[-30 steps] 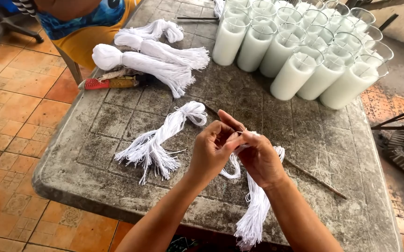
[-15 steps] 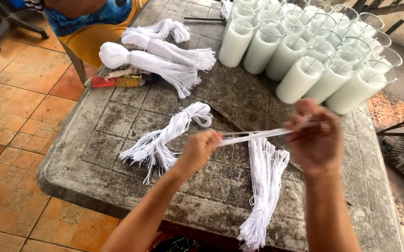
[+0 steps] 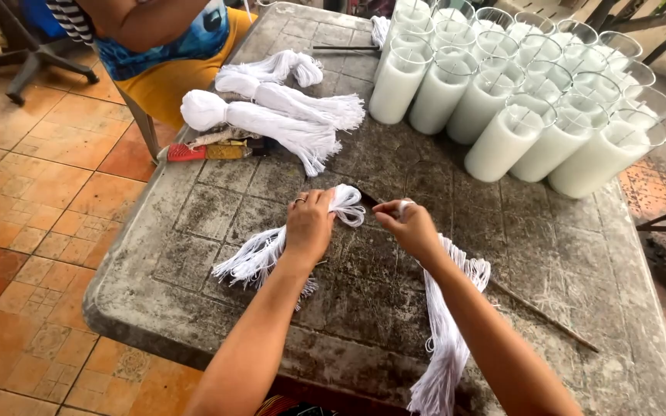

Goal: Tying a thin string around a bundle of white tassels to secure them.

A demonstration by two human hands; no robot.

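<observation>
A red tool [image 3: 187, 152] is lying at the bench's [image 3: 217, 231] left edge, with a yellowish thing just beside it. Right of these, two tied white bundles [image 3: 271, 123] are lying side by side near the far left corner, their fringed ends pointing toward the middle. Another person's torso [image 3: 156, 46] in blue and yellow is showing beyond that corner.

Nearer the front edge, a loose skein [image 3: 260, 254] of white string is lying aslant, its looped end up toward the middle of the bench. The left hand [image 3: 310, 225] is pressing down on that loop, fingers curled over it, a ring showing on one finger. The frayed end of the skein is spreading out toward the front left corner.

The right hand [image 3: 412, 229] is hovering just beside the left, fingers pinched narrow on what is probably a single strand or a small loop of string; the view is too small to tell which. Under the right forearm a second skein [image 3: 445, 331] is draping over the front edge of the bench and hanging down. A dark thin rod [image 3: 541, 314] is lying aslant on the bench, running from under the hands toward the front right corner.

At the far right corner, a crowd of glass candles [image 3: 502, 139] filled with white wax is standing upright in close rows, touching one another.
</observation>
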